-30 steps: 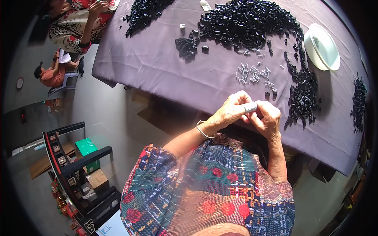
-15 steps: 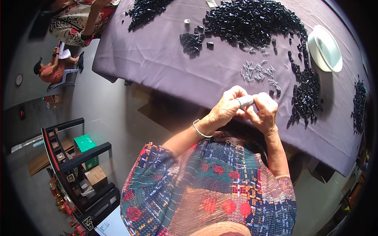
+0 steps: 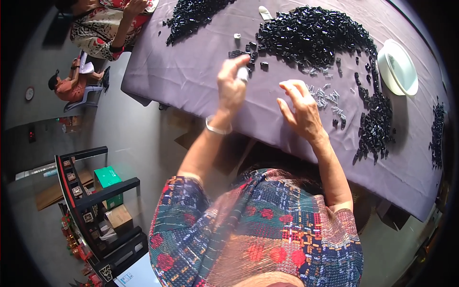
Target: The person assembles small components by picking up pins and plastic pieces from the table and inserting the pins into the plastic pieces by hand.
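My left hand point(image 3: 231, 86) reaches over the table beside the small pile of black plastic pieces point(image 3: 248, 56), partly covering it. A pale grey wrap point(image 3: 243, 74) shows at one of its digits; motion blurs the fingers, and any small piece in them is not visible. My right hand point(image 3: 302, 109) hovers near the table's front edge, thumb and fingers apart, with nothing seen between them. Just right of it lie loose small clear pieces point(image 3: 326, 98). Two black pieces point(image 3: 339, 123) rest near the wrist.
A large heap of black pieces point(image 3: 315, 38) spreads across the far side, trailing into another pile point(image 3: 377, 119) on the right. A white basin point(image 3: 385, 71) stands beyond it. Another person point(image 3: 103, 31) sits at the table's far left, near more black pieces point(image 3: 193, 19).
My hands were together around the grey-wrapped digit near the table edge. They have since parted: the left moved forward and left to the small pile, the right slightly forward, its fingers opening.
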{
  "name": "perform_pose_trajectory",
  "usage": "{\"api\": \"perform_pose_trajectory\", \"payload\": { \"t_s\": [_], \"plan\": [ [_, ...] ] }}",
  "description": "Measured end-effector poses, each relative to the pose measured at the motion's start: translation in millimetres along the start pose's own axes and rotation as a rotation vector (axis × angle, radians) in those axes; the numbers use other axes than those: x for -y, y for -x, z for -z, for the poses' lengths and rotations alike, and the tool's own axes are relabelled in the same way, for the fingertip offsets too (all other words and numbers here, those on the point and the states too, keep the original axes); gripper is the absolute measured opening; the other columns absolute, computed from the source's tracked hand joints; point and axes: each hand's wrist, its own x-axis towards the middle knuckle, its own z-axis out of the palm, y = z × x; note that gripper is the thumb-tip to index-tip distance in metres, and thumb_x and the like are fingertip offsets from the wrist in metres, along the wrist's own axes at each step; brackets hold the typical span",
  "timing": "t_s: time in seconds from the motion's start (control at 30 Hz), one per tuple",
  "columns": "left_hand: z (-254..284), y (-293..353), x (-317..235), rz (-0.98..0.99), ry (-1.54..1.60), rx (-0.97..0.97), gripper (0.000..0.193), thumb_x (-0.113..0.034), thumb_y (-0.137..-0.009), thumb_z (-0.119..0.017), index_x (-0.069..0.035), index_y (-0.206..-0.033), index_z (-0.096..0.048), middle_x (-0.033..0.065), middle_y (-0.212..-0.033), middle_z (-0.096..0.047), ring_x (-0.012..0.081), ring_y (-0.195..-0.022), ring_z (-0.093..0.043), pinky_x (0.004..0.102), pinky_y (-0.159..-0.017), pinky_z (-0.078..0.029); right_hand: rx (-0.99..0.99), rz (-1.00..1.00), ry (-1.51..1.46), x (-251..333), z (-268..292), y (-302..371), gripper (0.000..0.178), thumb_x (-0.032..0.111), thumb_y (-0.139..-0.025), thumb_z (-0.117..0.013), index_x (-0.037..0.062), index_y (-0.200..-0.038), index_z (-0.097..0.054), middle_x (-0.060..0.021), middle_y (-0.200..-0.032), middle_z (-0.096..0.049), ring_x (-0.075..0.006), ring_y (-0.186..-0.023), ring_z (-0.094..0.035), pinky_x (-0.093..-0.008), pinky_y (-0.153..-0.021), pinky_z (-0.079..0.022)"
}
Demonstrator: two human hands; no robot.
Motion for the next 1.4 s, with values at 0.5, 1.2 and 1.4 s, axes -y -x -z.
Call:
{"api": "perform_pose_trajectory", "payload": {
  "t_s": [0.5, 1.2, 1.4],
  "plan": [
    [5.1, -77.6, 58.0, -0.376, -0.514, 0.318, 0.017, -0.011, -0.077, -0.065, -0.010, -0.093, -0.070, 0.0094, -0.099, -0.063, 0.0273, -0.102, -0.054, 0.0363, -0.090, -0.044, 0.060, 0.096, 0.310, -33.3, -72.6, -55.2, 0.034, 0.002, -0.074, -0.056, -0.0041, -0.107, -0.054, -0.0184, -0.113, -0.053, -0.0347, -0.103, -0.050, -0.0394, -0.091, -0.043],
    [53.1, -13.2, 37.0, -0.161, -0.586, 0.279, 0.128, -0.042, -0.041, -0.091, -0.006, -0.144, -0.023, 0.0144, -0.135, -0.042, 0.0290, -0.127, -0.038, 0.0422, -0.107, -0.028, -0.162, -0.050, -0.073, -4.1, -22.7, 3.5, 0.019, -0.007, -0.079, -0.056, -0.0015, -0.097, -0.061, -0.0139, -0.097, -0.061, -0.0265, -0.082, -0.063, -0.0299, -0.071, -0.050],
    [76.7, -5.8, 48.3, -0.150, -0.618, 0.312, 0.125, -0.040, -0.043, -0.091, -0.004, -0.143, -0.024, 0.0160, -0.136, -0.041, 0.0293, -0.128, -0.038, 0.0415, -0.109, -0.027, -0.110, -0.069, -0.110, 1.1, -16.9, 27.2, 0.023, -0.009, -0.076, -0.056, -0.0018, -0.097, -0.060, -0.0149, -0.095, -0.060, -0.0283, -0.084, -0.062, -0.0315, -0.074, -0.050]
  ]
}}
